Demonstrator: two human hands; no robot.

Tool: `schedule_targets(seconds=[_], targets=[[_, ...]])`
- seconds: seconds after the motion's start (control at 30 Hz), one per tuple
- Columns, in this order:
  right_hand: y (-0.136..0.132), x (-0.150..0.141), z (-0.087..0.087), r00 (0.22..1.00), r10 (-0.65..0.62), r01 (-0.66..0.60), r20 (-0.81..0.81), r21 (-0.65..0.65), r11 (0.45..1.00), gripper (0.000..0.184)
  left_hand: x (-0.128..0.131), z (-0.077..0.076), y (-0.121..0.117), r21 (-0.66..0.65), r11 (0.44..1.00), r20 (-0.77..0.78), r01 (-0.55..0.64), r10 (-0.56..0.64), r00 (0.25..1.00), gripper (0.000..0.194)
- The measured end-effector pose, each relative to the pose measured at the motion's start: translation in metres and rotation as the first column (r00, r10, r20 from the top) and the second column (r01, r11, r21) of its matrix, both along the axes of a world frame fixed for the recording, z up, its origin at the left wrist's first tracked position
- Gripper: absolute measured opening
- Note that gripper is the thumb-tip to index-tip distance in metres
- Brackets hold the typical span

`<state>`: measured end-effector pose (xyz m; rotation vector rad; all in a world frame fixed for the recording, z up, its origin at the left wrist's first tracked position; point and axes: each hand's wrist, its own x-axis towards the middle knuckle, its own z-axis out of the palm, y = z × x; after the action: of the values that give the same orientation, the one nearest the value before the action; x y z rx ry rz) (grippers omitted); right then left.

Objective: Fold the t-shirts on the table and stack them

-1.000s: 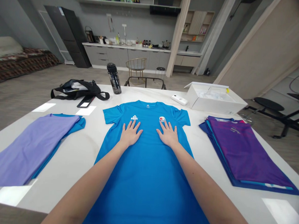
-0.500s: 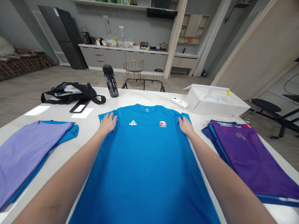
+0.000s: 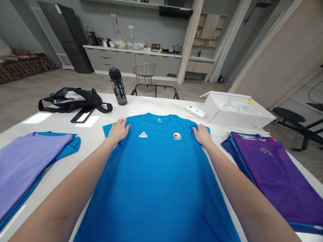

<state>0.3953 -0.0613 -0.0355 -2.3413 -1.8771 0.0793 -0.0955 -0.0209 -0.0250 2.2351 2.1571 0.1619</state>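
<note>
A bright blue T-shirt (image 3: 156,177) with a white logo and a small badge lies flat, front up, on the white table (image 3: 97,140) right before me. My left hand (image 3: 118,130) rests palm down on its left shoulder and sleeve. My right hand (image 3: 202,134) presses flat on the right shoulder and sleeve. Both hands lie open on the cloth with fingers spread; neither grips it.
Folded lilac and blue shirts (image 3: 24,165) lie at the left, a stack of purple and blue shirts (image 3: 276,178) at the right. At the back of the table are a black bag (image 3: 72,98), a dark bottle (image 3: 117,86), a white remote (image 3: 195,111) and an open white box (image 3: 237,109).
Both hands have slid outward from the chest of the blue shirt to its shoulders and sleeves, and stayed there over the last half second.
</note>
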Motion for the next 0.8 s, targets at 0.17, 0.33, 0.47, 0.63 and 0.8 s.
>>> schedule_targets(seconds=[0.17,0.33,0.47,0.63,0.8], targets=[[-0.002,0.010,-0.013,0.982,-0.186,0.182,-0.044,-0.071,0.981,0.080,-0.009,-0.021,0.004,-0.111,0.993,0.071,-0.033,0.041,0.997,0.077],[-0.006,0.015,-0.014,0.952,-0.294,0.288,-0.083,-0.076,0.955,0.089,-0.011,-0.024,-0.005,-0.096,0.982,0.084,-0.164,0.172,0.981,0.085],[-0.003,0.012,-0.005,0.930,-0.344,0.333,-0.131,-0.104,0.937,0.087,-0.007,-0.019,-0.006,-0.097,0.967,0.076,-0.236,0.244,0.967,0.089],[0.007,-0.012,0.005,0.995,-0.084,0.087,-0.057,0.053,0.995,0.077,0.013,-0.011,0.006,0.067,0.998,-0.012,0.013,-0.013,1.000,0.074],[0.028,-0.062,0.002,0.983,0.166,-0.173,-0.083,-0.079,0.982,0.076,0.057,-0.008,0.031,-0.021,0.964,-0.038,0.265,-0.266,0.963,0.069]])
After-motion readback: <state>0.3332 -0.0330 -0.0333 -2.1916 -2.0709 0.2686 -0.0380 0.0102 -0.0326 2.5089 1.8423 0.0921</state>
